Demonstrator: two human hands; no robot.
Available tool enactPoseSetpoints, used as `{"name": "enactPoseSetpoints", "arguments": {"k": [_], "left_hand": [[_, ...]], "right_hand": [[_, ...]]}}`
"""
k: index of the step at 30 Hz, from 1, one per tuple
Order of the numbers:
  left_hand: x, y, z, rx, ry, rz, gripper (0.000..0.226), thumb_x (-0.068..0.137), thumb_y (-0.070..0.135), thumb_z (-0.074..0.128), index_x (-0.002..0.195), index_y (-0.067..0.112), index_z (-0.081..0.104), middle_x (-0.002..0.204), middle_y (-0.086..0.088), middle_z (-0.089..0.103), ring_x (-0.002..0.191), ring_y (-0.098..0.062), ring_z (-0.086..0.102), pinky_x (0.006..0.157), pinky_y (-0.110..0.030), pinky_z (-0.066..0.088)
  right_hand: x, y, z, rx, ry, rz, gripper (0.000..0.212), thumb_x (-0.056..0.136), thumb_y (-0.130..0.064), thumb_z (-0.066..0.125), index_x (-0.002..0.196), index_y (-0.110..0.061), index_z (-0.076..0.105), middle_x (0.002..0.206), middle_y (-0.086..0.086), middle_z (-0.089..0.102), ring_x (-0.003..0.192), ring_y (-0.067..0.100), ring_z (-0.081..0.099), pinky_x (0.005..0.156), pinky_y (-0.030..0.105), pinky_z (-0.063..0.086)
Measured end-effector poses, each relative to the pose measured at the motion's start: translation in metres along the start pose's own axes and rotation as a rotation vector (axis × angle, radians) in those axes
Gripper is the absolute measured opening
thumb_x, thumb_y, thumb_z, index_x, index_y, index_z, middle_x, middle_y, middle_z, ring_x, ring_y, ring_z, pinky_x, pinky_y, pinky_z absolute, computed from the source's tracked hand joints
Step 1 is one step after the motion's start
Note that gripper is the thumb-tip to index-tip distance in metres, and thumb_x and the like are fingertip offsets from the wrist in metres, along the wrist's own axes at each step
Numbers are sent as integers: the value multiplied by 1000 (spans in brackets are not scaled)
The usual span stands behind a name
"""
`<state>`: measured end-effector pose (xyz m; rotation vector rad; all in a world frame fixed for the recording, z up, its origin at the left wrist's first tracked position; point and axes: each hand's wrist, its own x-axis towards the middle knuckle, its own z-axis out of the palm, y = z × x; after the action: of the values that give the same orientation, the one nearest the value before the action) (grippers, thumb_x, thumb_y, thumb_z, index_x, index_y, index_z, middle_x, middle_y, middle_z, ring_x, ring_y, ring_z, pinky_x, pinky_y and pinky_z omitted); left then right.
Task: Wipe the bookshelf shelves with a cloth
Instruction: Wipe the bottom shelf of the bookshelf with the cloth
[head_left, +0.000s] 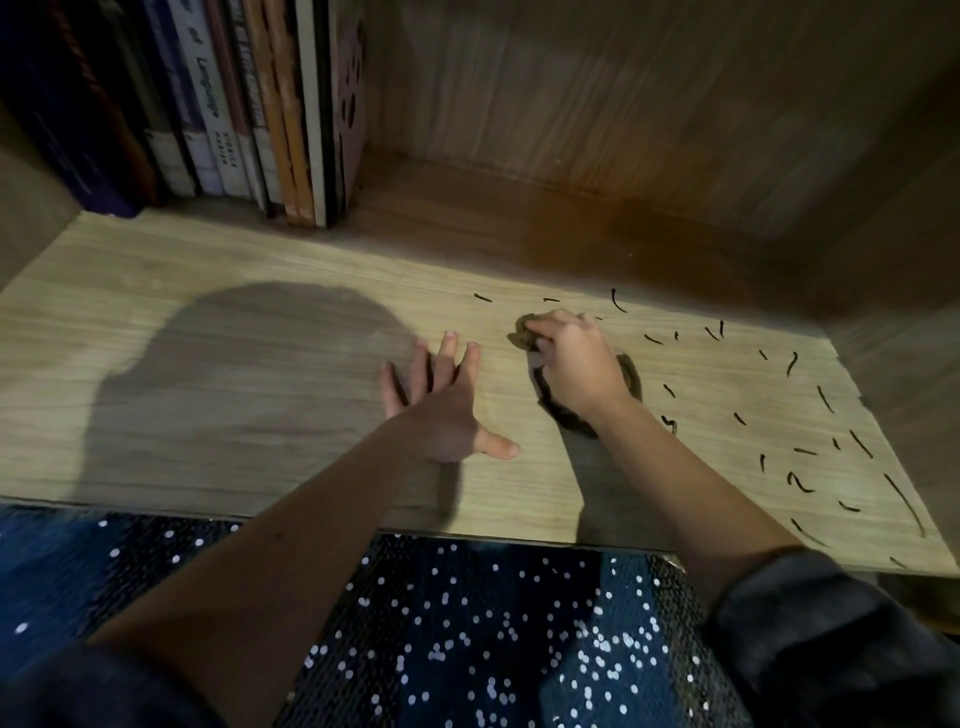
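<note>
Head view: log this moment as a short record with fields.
shelf: pale wood board, lit in front, shadowed at the back
left hand: flat on the shelf, fingers spread
right hand: holds a dark cloth against the shelf
dark marks: short strokes scattered on the shelf, mostly right of the cloth
books: upright row, back left
task state: marks not yet wiped
</note>
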<state>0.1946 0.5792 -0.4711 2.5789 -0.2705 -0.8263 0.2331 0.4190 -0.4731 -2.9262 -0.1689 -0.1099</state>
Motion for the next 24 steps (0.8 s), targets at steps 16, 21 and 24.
{"name": "enactPoseSetpoints", "arguments": {"k": [16,21,24], "left_hand": [[-2,2,-1,2,-7,-2,117,75,60,63,146,27,-24,147,1,-40,134,-25,-38,105,-54,-22],[-2,1,-2,1,-10,9,117,75,60,63,145,28,-25,146,0,-41,133,-26,-39,104,-55,-23],[-2,1,-1,11,-11,6,118,75,60,64,145,27,-25,146,0,-41,133,-26,-39,105,-56,-22]], "right_hand": [[-10,-12,2,21,-21,-79,38,93,-4,46,128,-15,55,130,0,54,112,24,45,95,37,36],[-45,6,-4,60,25,-143,40,88,-1,51,123,-17,60,127,-3,57,110,23,47,92,39,39],[-9,21,-4,17,0,29,34,93,-4,46,123,-15,59,126,0,56,110,23,45,93,34,36]]}}
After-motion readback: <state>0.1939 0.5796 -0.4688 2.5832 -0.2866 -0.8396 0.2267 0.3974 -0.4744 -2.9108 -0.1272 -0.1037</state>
